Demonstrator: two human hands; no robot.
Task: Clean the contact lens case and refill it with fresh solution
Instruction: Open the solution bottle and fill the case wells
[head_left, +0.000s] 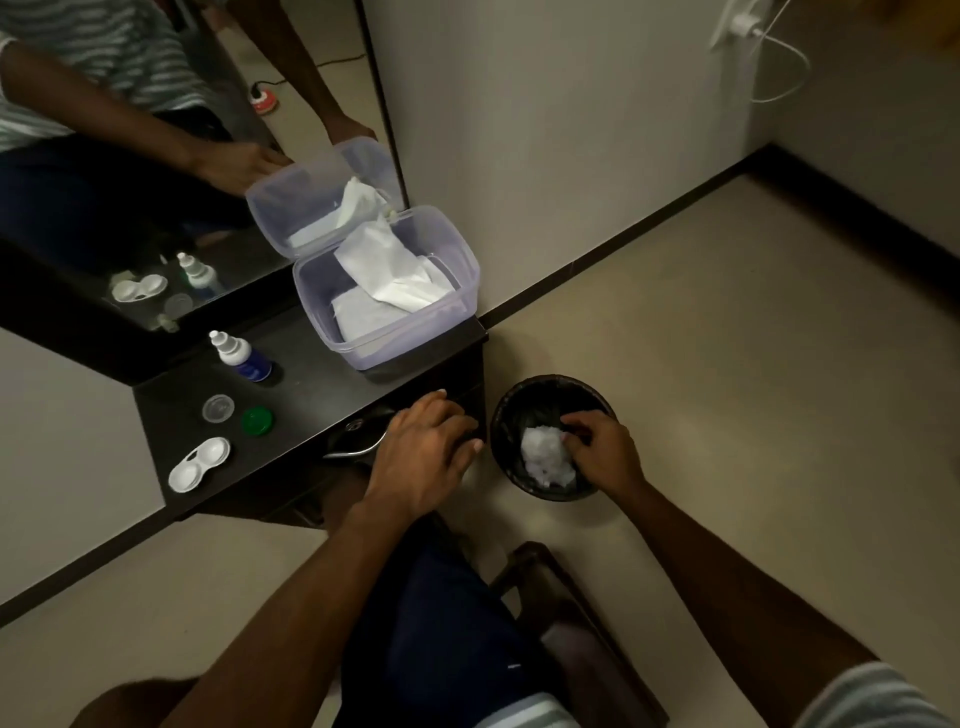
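Observation:
The white contact lens case (199, 464) lies uncapped at the dark table's front left. Its clear cap (217, 408) and green cap (257, 420) sit just behind it. Further back stands the solution bottle (240, 356), white-tipped with a blue label. My left hand (427, 448) rests palm down on the table's front right edge, fingers apart and holding nothing. My right hand (602, 448) reaches into the black waste bin (503, 410) on the floor, its fingertips curled on a crumpled white tissue (545, 462).
A clear plastic box of tissues (462, 270) stands at the table's back right corner, against a mirror (156, 182). A metal handle (356, 451) sticks out under my left hand. A dark wooden chair (571, 613) is by my right leg. Pale floor lies to the right.

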